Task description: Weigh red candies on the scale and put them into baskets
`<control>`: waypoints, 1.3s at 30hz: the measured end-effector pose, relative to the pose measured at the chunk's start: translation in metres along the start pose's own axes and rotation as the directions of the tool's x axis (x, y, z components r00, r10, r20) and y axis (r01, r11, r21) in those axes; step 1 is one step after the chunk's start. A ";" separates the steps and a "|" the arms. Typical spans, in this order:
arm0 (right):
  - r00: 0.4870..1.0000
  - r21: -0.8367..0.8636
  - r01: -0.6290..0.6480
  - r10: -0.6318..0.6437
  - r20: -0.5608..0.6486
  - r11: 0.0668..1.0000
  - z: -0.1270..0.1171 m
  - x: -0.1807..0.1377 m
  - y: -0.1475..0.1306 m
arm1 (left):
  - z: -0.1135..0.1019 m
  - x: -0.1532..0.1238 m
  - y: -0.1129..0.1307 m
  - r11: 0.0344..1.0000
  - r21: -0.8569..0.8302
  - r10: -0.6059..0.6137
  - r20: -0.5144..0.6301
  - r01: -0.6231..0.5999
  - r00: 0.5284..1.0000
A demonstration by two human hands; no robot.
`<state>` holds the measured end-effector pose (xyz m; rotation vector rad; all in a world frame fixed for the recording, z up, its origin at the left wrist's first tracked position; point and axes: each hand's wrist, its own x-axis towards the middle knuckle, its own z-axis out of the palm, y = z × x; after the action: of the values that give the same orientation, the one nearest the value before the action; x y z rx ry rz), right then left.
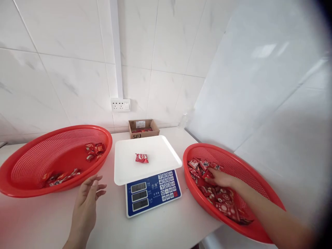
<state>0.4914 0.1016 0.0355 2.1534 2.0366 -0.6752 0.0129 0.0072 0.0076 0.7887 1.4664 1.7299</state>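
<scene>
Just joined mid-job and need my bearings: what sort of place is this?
Most likely a weighing or packing station: a digital scale with one red packet on its tray, a left basket and right basket holding wrapped sweets, on a white counter against tiled walls.

The scale (151,192) sits mid-surface, one red packet (141,158) on its tray. Right of the scale, the right hand (219,177) digs into a basket's (249,166) packets; left of it, the left hand (86,199) hovers open.
</scene>
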 end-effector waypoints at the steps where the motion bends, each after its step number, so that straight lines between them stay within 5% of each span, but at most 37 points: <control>1: 0.999 -0.030 -0.040 0.039 -0.031 0.999 0.006 0.003 -0.002 | 0.000 0.000 -0.001 1.000 0.009 -0.010 0.016 0.010 1.000; 5: 0.996 -0.033 -0.032 0.029 -0.086 0.999 0.013 0.006 -0.008 | 0.000 0.000 -0.003 0.999 0.019 -0.043 0.052 0.042 0.998; 11: 0.998 0.133 0.069 -0.067 -0.020 0.989 -0.007 -0.001 0.004 | 0.000 0.000 -0.004 0.997 0.035 -0.070 0.062 0.068 0.996; 16: 0.967 0.354 0.013 0.079 -0.244 0.935 -0.033 -0.012 0.009 | -0.001 0.000 -0.007 0.997 0.032 -0.078 0.073 0.076 0.994; 18: 0.962 0.462 0.000 0.127 -0.242 0.887 -0.045 -0.020 0.000 | -0.001 0.001 -0.008 0.996 0.036 -0.083 0.077 0.081 0.994; 25: 0.977 0.736 0.178 -0.028 -0.211 0.653 -0.078 -0.037 -0.078 | 0.001 -0.002 -0.008 0.997 0.042 -0.073 0.079 0.070 0.994; 29: 0.947 0.602 0.319 -0.217 -0.238 0.732 -0.067 -0.023 -0.140 | 0.002 -0.007 -0.003 0.998 0.026 -0.052 0.089 0.050 0.995; 34: 0.894 0.493 0.415 -0.444 -0.063 0.765 -0.038 -0.002 -0.204 | 0.002 -0.009 -0.001 0.999 0.022 -0.045 0.102 0.043 0.994; 39: 0.902 0.327 0.430 -0.393 -0.177 0.841 -0.034 0.012 -0.231 | 0.001 -0.010 -0.003 0.999 0.024 -0.043 0.117 0.041 0.992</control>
<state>0.2756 0.1481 0.1138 1.9499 2.6543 -1.0854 0.0195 0.0001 0.0050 0.8508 1.4140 1.6111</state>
